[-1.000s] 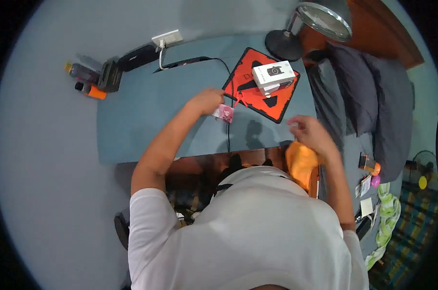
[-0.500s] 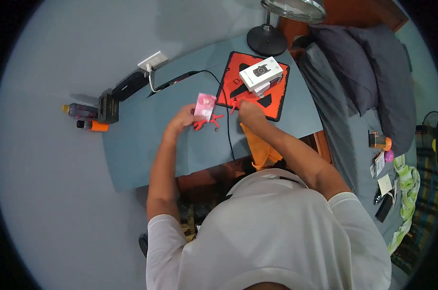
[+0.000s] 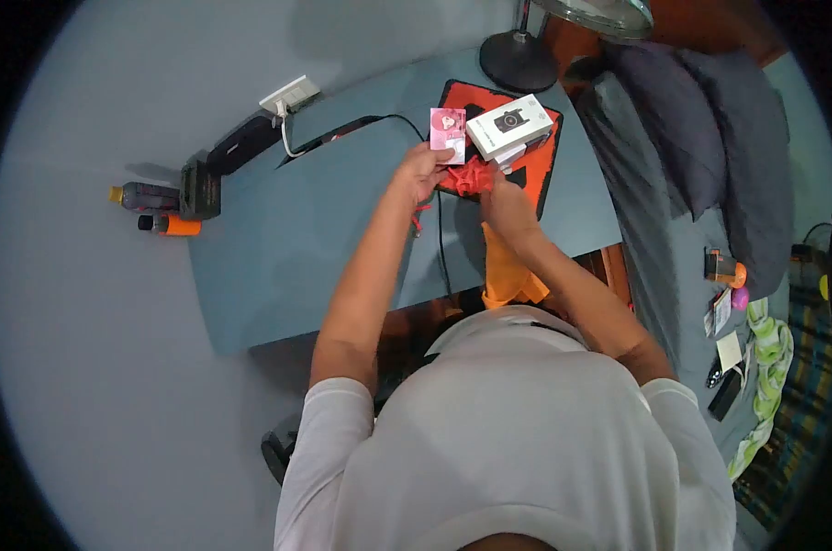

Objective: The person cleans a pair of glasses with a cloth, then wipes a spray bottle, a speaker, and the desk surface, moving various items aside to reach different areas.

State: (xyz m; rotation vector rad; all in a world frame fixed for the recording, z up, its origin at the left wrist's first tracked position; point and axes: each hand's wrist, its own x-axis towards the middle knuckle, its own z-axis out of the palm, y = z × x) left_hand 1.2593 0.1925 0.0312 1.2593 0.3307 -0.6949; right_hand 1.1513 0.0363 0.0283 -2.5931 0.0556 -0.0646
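My left hand [image 3: 422, 171] is closed on a small pink card [image 3: 448, 133] with a pale picture on it, held up beside the white boxes. Between my hands is a bunched red strip-like thing [image 3: 471, 176], its loops and ends spread out. The fingers of my right hand [image 3: 509, 209] are pinched at its right side. Below the right wrist an orange cloth [image 3: 506, 262] hangs down over the desk edge. A short red end [image 3: 420, 219] dangles under my left hand.
A white camera box [image 3: 509, 127] lies on an orange-and-black mat [image 3: 544, 174]. A black lamp base [image 3: 519, 61] stands behind it. A cable [image 3: 443, 239] crosses the desk [image 3: 296, 248]. Bottles [image 3: 150, 196] stand at the left, and a bed with dark pillows [image 3: 664, 119] is at the right.
My left hand has moved right and away from me with the pink card, bringing the red pieces beside it over to my right hand. The red thing is now bunched between both hands.
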